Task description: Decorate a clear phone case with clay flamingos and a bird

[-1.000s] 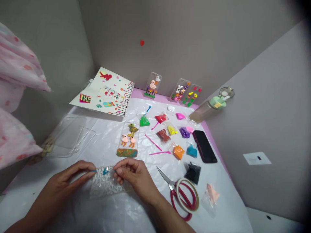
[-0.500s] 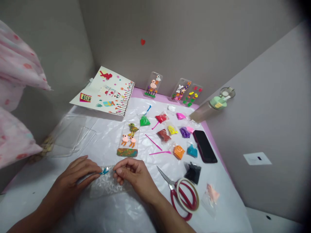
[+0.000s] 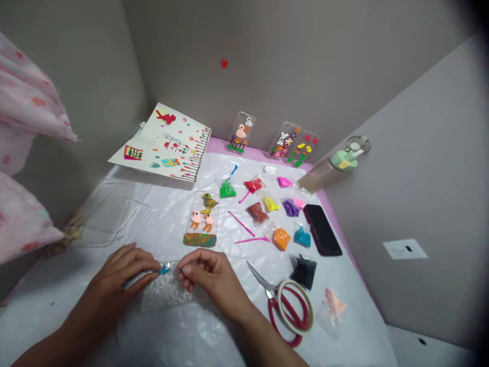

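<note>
A small pointed teal clay shape (image 3: 164,269) sits on the top edge of a clear bubble-textured phone case (image 3: 168,293), which lies flat, low and slightly left of centre in view. The left hand (image 3: 118,275) is closed in a fingertip pinch on the shape. The right hand (image 3: 214,280) is curled, grasping the case's edge just beside the shape.

Both rest on a white plastic sheet (image 3: 183,336) spread over a pink counter (image 3: 217,147). At 12 o'clock from the case stands a clear decorated phone case (image 3: 201,219) with clay birds and a marbled clay strip. Small bags of coloured clay, including a green bag (image 3: 227,190) and a red bag (image 3: 254,185), lie from 1 to 3 o'clock, with a black smartphone (image 3: 323,229) farther out at 2 o'clock. Red-handled scissors (image 3: 270,306) lie at 4 o'clock, under a roll of tape (image 3: 295,332). A plain clear plastic case (image 3: 110,214) lies at 10 o'clock. A white card (image 3: 405,248) on the right wall is too small to read.
</note>
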A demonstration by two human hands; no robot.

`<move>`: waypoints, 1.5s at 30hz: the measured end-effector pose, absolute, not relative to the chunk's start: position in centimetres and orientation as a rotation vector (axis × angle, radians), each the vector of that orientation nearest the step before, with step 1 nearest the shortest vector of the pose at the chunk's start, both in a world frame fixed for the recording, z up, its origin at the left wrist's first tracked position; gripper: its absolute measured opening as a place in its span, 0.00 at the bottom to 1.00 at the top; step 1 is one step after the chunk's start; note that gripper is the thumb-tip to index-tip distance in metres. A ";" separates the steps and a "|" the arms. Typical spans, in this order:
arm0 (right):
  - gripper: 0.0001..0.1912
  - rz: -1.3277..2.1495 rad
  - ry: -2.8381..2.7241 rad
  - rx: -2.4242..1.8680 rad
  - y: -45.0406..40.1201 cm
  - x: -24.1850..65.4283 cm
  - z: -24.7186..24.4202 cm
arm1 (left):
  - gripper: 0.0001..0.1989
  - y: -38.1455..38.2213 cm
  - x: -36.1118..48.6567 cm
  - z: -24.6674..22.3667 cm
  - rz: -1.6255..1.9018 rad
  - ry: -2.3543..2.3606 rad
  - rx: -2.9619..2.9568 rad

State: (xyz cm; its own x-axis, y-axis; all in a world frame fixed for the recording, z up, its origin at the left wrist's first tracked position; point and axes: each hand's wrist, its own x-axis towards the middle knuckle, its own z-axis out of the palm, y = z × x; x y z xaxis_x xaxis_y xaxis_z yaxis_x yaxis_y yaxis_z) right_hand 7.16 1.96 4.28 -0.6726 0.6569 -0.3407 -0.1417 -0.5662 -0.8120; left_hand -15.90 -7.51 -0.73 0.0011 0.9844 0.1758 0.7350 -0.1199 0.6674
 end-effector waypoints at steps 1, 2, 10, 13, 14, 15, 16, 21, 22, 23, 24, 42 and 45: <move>0.20 2.254 -1.086 -0.887 2.0 7.1 4.3 | 0.10 -7.5 -15.8 -0.6 0.864 1.779 1.901; 0.20 2.254 -1.083 -0.890 2.0 7.1 4.3 | 0.09 -7.5 -15.8 -0.4 0.855 1.787 1.905; 0.19 2.217 -1.067 -0.909 2.0 7.1 4.2 | 0.09 -7.6 -15.6 -0.3 0.824 1.814 1.935; 0.20 2.240 -1.029 -0.891 2.0 7.0 4.2 | 0.10 -7.6 -15.7 -0.1 0.809 1.807 1.951; 0.20 2.244 -1.020 -0.889 2.0 7.0 4.3 | 0.10 -7.6 -15.8 0.0 0.790 1.808 1.961; 0.21 2.243 -1.022 -0.892 2.0 7.0 4.3 | 0.11 -7.6 -15.8 0.1 0.771 1.819 1.972; 0.21 2.236 -1.033 -0.902 2.0 7.0 4.3 | 0.11 -7.8 -15.9 0.3 0.757 1.839 1.976; 0.20 2.205 -1.086 -0.947 2.0 6.9 4.5 | 0.16 -8.7 -15.4 1.4 0.834 1.968 1.902; 0.20 2.223 -1.069 -0.939 1.9 6.9 4.4 | 0.15 -8.7 -15.0 1.8 0.857 1.971 1.893; 0.20 2.246 -1.047 -0.930 1.9 6.8 4.4 | 0.15 -8.7 -14.6 2.1 0.881 1.960 1.899; 0.21 2.269 -1.023 -0.921 1.8 6.7 4.3 | 0.14 -8.6 -14.1 2.5 0.904 1.930 1.921; 0.23 2.243 -1.057 -0.930 1.1 6.3 4.7 | 0.05 -6.7 -11.1 3.9 1.014 1.715 2.092; 0.21 2.207 -1.149 -0.938 1.0 6.7 5.2 | 0.05 -6.7 -11.1 4.2 1.043 1.710 2.086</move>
State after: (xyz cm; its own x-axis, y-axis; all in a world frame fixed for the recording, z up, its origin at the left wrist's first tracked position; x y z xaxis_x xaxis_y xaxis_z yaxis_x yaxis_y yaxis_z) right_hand 6.65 0.95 5.18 -0.6514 0.6721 -0.3521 -0.0970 -0.5340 -0.8399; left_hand -11.09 -6.72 4.18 0.0555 0.9289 0.3661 0.7504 -0.2807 0.5985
